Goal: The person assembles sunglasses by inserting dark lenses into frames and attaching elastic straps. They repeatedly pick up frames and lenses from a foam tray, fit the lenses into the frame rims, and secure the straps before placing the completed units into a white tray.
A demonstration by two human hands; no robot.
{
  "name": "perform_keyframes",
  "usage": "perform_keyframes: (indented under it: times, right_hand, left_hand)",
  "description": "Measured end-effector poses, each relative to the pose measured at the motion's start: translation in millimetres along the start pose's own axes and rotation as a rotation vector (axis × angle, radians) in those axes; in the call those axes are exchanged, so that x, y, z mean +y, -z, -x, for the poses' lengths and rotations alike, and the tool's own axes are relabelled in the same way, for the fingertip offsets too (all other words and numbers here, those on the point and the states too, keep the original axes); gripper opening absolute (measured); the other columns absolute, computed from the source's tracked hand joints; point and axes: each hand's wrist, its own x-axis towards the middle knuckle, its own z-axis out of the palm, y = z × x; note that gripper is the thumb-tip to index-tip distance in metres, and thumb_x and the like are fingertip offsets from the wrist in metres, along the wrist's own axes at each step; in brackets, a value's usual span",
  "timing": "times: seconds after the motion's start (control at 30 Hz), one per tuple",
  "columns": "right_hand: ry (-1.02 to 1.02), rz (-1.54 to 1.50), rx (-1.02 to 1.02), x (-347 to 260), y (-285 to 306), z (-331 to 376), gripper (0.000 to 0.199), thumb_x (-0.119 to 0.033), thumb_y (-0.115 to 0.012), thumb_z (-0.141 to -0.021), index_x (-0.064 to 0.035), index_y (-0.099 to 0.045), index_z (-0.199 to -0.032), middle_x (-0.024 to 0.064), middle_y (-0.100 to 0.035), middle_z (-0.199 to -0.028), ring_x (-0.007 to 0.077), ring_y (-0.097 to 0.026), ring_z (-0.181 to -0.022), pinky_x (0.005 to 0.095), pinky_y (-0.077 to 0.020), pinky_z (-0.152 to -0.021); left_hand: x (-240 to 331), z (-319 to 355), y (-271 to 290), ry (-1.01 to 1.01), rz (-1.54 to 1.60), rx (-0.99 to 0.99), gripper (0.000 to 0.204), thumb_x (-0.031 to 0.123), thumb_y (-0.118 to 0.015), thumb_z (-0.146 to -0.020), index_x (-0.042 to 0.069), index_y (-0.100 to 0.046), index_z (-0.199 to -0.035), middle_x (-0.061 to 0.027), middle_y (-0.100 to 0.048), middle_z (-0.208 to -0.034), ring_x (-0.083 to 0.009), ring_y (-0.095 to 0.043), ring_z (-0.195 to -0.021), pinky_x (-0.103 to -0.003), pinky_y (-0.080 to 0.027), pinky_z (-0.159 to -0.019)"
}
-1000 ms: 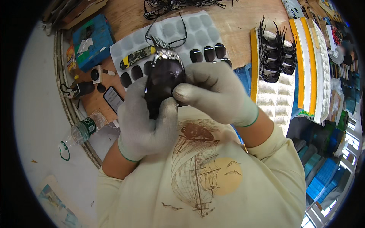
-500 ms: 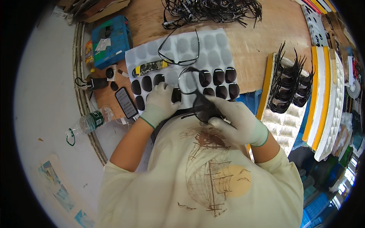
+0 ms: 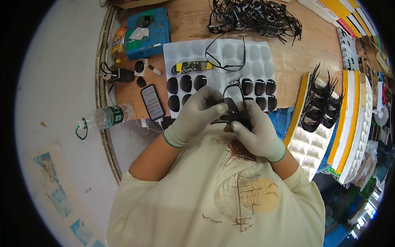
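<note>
Both my hands wear pale gloves and meet above the near edge of a white sheet (image 3: 175, 49). My left hand (image 3: 196, 117) is closed on a dark sunglass lens (image 3: 231, 106), held by its edge against a black glasses frame (image 3: 242, 92). My right hand (image 3: 263, 133) grips that frame, its rim tipped up; fingers hide part of it. Dark lenses (image 3: 186, 83) lie in rows on the sheet to the left, and more lenses (image 3: 260, 87) to the right. Beyond them rest a yellow-ended, camouflage-patterned strip (image 3: 192, 67) and another black frame without dark lenses (image 3: 227, 66).
A tangled pile of black frames (image 3: 255, 18) lies at the back. At left are a blue box (image 3: 149, 41), a phone (image 3: 153, 103), a black plug adapter (image 3: 122, 75) and a clear bottle (image 3: 108, 117). Frames (image 3: 319, 109) sit on a yellow-edged white tray (image 3: 302, 144) at right.
My left hand has lifted from the sheet with a dark lens and come right to the frame in my right hand. The whole view has shifted.
</note>
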Motion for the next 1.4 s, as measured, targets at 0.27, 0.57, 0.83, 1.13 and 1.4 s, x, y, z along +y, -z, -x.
perform_keyframes:
  times: [0.27, 0.57, 0.83, 1.13, 1.4]
  right_hand:
    - [-0.019, -0.095, -0.178, -16, -29, -3, 0.021, -0.011, -0.050, -0.100, 0.0045, -0.062, -0.106, 0.0090, -0.070, -0.081, 0.0175, -0.068, -0.075, 0.0310, -0.0537, -0.074]
    - [0.040, 0.127, -0.051, -15, -56, 8, 0.020, -0.010, -0.057, -0.095, 0.0024, -0.065, -0.108, 0.0126, -0.069, -0.077, 0.0273, -0.068, -0.069, 0.0349, -0.0533, -0.067]
    - [0.067, 0.158, 0.128, -20, -51, 5, 0.016, -0.011, -0.065, -0.092, 0.0025, -0.067, -0.100, 0.0135, -0.068, -0.072, 0.0231, -0.068, -0.062, 0.0313, -0.0515, -0.058]
    - [0.154, 0.204, 0.362, -16, -22, -9, 0.016, -0.010, -0.070, -0.088, 0.0011, -0.060, -0.083, 0.0148, -0.061, -0.066, 0.0274, -0.063, -0.054, 0.0343, -0.0477, -0.052]
    - [-0.087, 0.536, 0.403, 61, 110, -10, 0.036, -0.011, -0.061, -0.090, -0.0072, -0.064, -0.126, 0.0211, -0.070, -0.109, 0.0404, -0.068, -0.099, 0.0458, -0.0553, -0.081]
  left_hand:
    - [-7, 26, 42, 0.105, 0.510, -0.213, 0.041, 0.025, -0.072, -0.093, 0.002, -0.057, -0.123, -0.0038, -0.063, -0.092, -0.0091, -0.056, -0.074, -0.023, -0.047, -0.065]
    - [-13, 38, 56, 0.034, 0.187, -0.129, 0.024, 0.022, -0.070, -0.093, 0.005, -0.058, -0.105, -0.0049, -0.065, -0.091, -0.0104, -0.059, -0.079, -0.023, -0.047, -0.068]
    - [30, 42, 39, -0.157, -0.102, -0.195, 0.027, 0.022, -0.068, -0.098, -0.001, -0.058, -0.108, -0.0044, -0.066, -0.094, -0.0075, -0.059, -0.086, -0.026, -0.051, -0.078]
    - [18, 1, 5, -0.169, -0.335, -0.149, 0.031, 0.023, -0.061, -0.099, -0.004, -0.059, -0.112, -0.0098, -0.069, -0.094, -0.0130, -0.064, -0.086, -0.029, -0.053, -0.078]
    - [28, -109, 29, -0.453, -1.252, 0.161, 0.044, 0.021, -0.070, -0.081, 0.005, -0.063, -0.122, -0.0262, -0.047, -0.148, -0.0423, -0.045, -0.137, -0.047, -0.034, -0.115]
